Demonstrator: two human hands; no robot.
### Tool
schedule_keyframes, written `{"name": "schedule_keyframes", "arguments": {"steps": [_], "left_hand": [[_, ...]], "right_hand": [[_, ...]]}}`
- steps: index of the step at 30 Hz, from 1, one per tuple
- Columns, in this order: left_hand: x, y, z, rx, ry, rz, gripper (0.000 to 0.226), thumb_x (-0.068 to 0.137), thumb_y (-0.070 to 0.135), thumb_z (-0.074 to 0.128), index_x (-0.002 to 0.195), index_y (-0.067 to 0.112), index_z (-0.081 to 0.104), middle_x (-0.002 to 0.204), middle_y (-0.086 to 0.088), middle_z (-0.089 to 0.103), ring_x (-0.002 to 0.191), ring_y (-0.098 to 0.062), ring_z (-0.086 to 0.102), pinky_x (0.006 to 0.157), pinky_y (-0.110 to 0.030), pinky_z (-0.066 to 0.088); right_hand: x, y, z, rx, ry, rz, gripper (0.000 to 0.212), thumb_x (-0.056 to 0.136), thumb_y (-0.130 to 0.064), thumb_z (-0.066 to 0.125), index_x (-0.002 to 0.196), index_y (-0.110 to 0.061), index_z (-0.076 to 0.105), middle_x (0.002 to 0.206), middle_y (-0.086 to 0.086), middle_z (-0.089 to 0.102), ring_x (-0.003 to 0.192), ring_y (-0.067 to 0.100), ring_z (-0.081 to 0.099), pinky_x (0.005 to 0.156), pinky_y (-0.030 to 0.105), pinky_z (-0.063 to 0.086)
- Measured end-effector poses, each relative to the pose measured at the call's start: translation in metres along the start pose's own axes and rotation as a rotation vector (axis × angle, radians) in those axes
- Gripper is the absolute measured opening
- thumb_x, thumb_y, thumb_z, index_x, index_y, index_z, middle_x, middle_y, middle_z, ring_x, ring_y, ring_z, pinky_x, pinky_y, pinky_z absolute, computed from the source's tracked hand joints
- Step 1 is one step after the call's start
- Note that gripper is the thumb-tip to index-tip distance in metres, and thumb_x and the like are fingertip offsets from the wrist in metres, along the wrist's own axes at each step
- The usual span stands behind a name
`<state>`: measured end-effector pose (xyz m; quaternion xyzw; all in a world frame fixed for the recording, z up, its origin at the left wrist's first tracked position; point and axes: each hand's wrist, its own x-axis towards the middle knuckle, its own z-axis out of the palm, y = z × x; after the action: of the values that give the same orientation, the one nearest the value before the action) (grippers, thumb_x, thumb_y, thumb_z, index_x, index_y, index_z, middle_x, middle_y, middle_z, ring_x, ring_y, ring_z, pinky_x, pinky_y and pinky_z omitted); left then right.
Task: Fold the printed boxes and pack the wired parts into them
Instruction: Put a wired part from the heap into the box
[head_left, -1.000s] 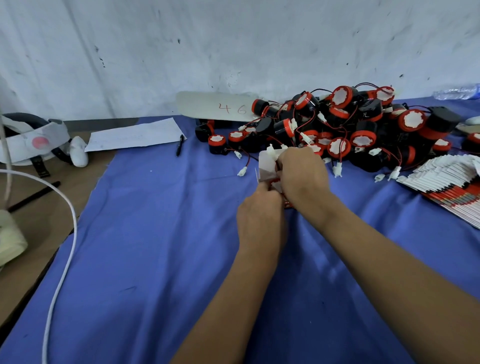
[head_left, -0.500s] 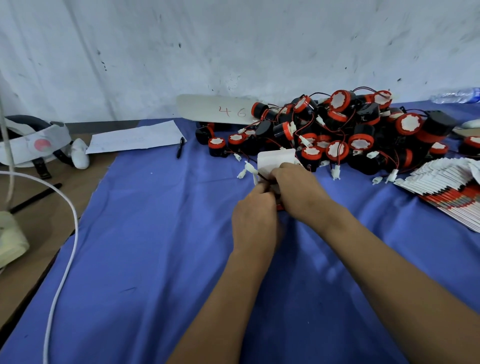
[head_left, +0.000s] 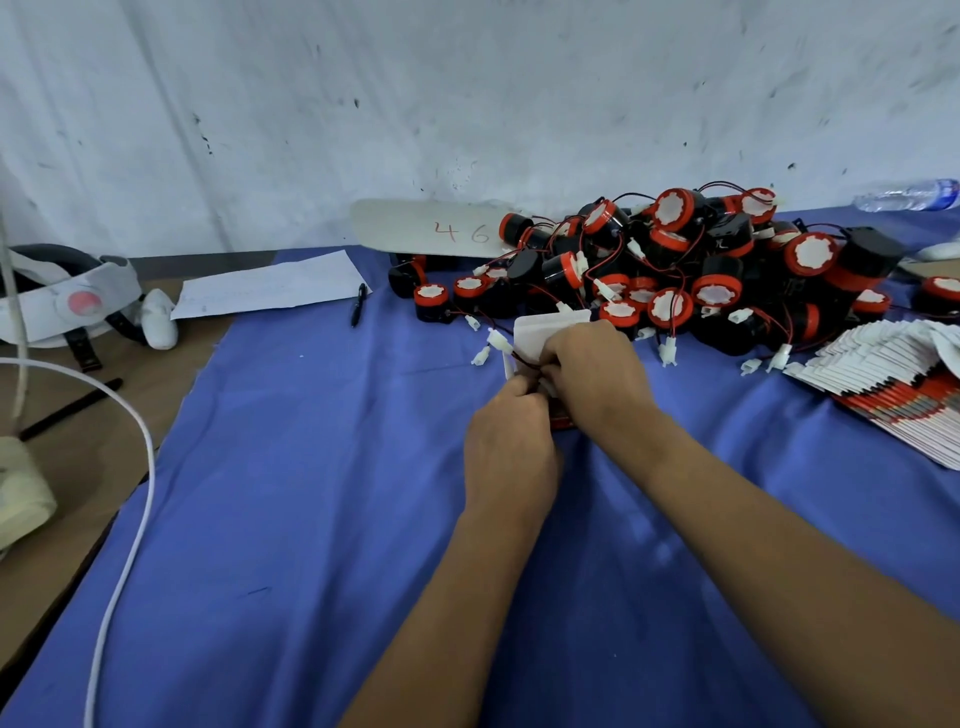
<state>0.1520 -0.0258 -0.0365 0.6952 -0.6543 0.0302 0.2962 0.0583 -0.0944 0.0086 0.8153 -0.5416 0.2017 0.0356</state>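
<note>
Head view. We see both hands meet over the blue cloth (head_left: 322, 519), just in front of the heap of wired parts (head_left: 691, 270). The left hand (head_left: 506, 441) is curled, its fingertips bunched at the near edge of a small printed box (head_left: 540, 338); the right hand (head_left: 597, 379) curls over the box from the right, fingers folded down onto its white flap. Both hands hold the box between them. The exact pinch points are hidden behind the knuckles, so we cannot tell which fingers bear on which flap.

The box stands with its white flap up and tilted away from us; a sliver of red print (head_left: 563, 418) shows under the right hand. A red and black wire (head_left: 522, 359) runs out of the box's left side to a white connector (head_left: 500, 340), which hangs clear of the box. The part itself is probably inside the box, but it is not visible.

The heap: black cylindrical bodies with red caps and white discs, leads and white plugs tangled through. To the right, a fanned stack of flat boxes (head_left: 893, 384) lies on the cloth, white faces up, red edges toward us.

Elsewhere: a pen (head_left: 358, 304) beside a sheet of paper (head_left: 270, 283), a white board marked "46" (head_left: 431, 228) against the wall, a plastic bottle (head_left: 909, 195) far right, a white cable (head_left: 130, 519) on the left.
</note>
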Motion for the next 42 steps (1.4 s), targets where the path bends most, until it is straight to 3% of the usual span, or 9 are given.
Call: {"name": "schedule_keyframes", "arguments": {"steps": [5,16,21,24,27,29,31,37,42], "left_hand": [[0.001,-0.002,0.001,-0.008,-0.011,-0.007,0.024,0.088,0.01,0.06,0.108,0.017,0.072,0.119,0.004,0.067,0.089,-0.023,0.062,0.067,-0.034,0.043],[-0.003,0.001,-0.002,-0.124,0.009,0.005,0.034,0.082,0.007,0.061,0.114,0.013,0.073,0.112,0.0,0.07,0.089,-0.024,0.065,0.07,-0.034,0.049],[-0.003,-0.002,-0.003,-0.124,0.006,0.001,0.024,0.084,0.01,0.059,0.104,0.013,0.072,0.099,-0.003,0.07,0.077,-0.025,0.061,0.061,-0.028,0.034],[-0.003,-0.004,-0.005,-0.121,0.018,0.042,0.031,0.084,0.006,0.051,0.102,0.009,0.075,0.108,-0.008,0.072,0.083,-0.032,0.063,0.066,-0.036,0.042],[-0.004,-0.003,-0.007,-0.132,0.043,0.075,0.035,0.085,0.003,0.048,0.105,0.006,0.076,0.114,-0.008,0.072,0.087,-0.036,0.063,0.07,-0.041,0.047],[-0.004,-0.003,-0.008,-0.134,0.049,0.067,0.035,0.087,0.004,0.049,0.109,0.006,0.075,0.116,-0.008,0.071,0.091,-0.035,0.063,0.072,-0.038,0.047],[-0.005,-0.002,-0.009,-0.13,0.047,0.058,0.034,0.087,0.003,0.05,0.112,0.006,0.073,0.117,-0.007,0.071,0.094,-0.034,0.063,0.073,-0.035,0.045],[-0.005,-0.001,-0.011,-0.128,0.05,0.048,0.035,0.089,0.003,0.051,0.116,0.007,0.073,0.121,-0.007,0.071,0.099,-0.034,0.063,0.079,-0.038,0.048],[-0.006,-0.001,-0.007,-0.125,0.056,0.043,0.033,0.09,0.002,0.051,0.115,0.006,0.072,0.12,-0.007,0.07,0.097,-0.031,0.062,0.078,-0.033,0.045]], "right_hand": [[0.007,-0.005,0.003,-0.137,0.04,-0.023,0.013,0.09,-0.014,0.064,0.097,-0.015,0.075,0.097,0.01,0.072,0.09,0.03,0.066,0.066,0.033,0.047],[-0.01,0.004,0.009,-0.066,-0.063,-0.189,0.031,0.096,-0.005,0.054,0.122,-0.012,0.067,0.114,0.008,0.062,0.105,0.027,0.059,0.086,0.037,0.05],[-0.003,0.001,-0.004,-0.045,-0.062,-0.243,0.015,0.092,-0.013,0.053,0.105,-0.02,0.055,0.092,0.001,0.062,0.082,0.026,0.056,0.061,0.036,0.036],[0.009,-0.003,-0.01,-0.162,-0.002,-0.278,0.007,0.091,-0.013,0.052,0.09,-0.018,0.048,0.076,-0.003,0.052,0.068,0.024,0.049,0.056,0.034,0.03],[0.019,-0.001,-0.015,-0.149,-0.086,-0.332,0.022,0.087,-0.005,0.05,0.103,-0.019,0.044,0.073,0.001,0.052,0.062,0.025,0.049,0.05,0.035,0.032],[0.026,0.0,-0.019,-0.181,-0.128,-0.406,0.062,0.086,-0.001,0.048,0.138,-0.033,0.039,0.068,0.002,0.052,0.055,0.023,0.047,0.046,0.034,0.028],[0.034,-0.001,-0.022,-0.258,-0.149,-0.488,0.086,0.091,-0.001,0.046,0.156,-0.048,0.016,0.073,0.002,0.055,0.058,0.02,0.049,0.047,0.035,0.03],[0.046,-0.005,-0.021,-0.273,-0.171,-0.536,0.052,0.105,-0.02,0.048,0.147,-0.049,0.039,0.064,-0.009,0.037,0.053,0.01,0.037,0.046,0.03,0.024],[0.047,0.003,-0.023,-0.091,-0.195,-0.478,0.018,0.104,-0.031,0.046,0.119,-0.038,0.053,0.063,-0.007,0.05,0.054,0.011,0.046,0.047,0.03,0.026]]}}
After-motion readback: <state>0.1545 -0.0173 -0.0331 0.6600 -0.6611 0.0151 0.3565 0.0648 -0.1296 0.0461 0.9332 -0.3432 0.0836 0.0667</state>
